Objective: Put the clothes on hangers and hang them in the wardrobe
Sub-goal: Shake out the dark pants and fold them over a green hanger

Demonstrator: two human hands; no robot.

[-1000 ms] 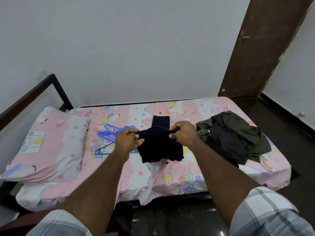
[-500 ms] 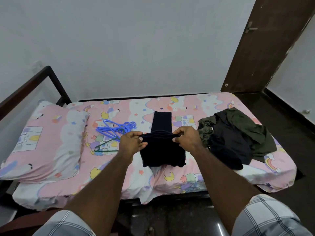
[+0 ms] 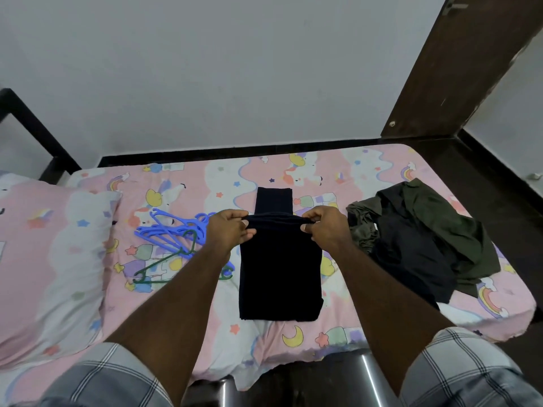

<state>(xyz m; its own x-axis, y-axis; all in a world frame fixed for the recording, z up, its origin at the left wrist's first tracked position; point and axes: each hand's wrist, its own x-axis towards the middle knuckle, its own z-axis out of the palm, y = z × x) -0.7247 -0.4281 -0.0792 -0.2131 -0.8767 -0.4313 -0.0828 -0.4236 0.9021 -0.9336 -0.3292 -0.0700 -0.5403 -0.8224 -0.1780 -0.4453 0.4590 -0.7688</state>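
While I watch from the head camera, largest first:
Bed (image 3: 293,342): pink cartoon sheet, spread under and beyond both my hands
Pillow (image 3: 50,259): far to the outer side of my left hand, at the bed's end
Clothes pile (image 3: 426,245): dark and olive garments, heaped just beyond my right hand's outer side
Dark garment (image 3: 279,271): folded, flat on the sheet between my hands; its fold line is lifted
Hangers (image 3: 173,230): blue ones and a green one, bunched just outside my left hand
Left hand (image 3: 229,230): fingers curled, pinching the fold's left end
Right hand (image 3: 326,227): pinching the fold's right end likewise
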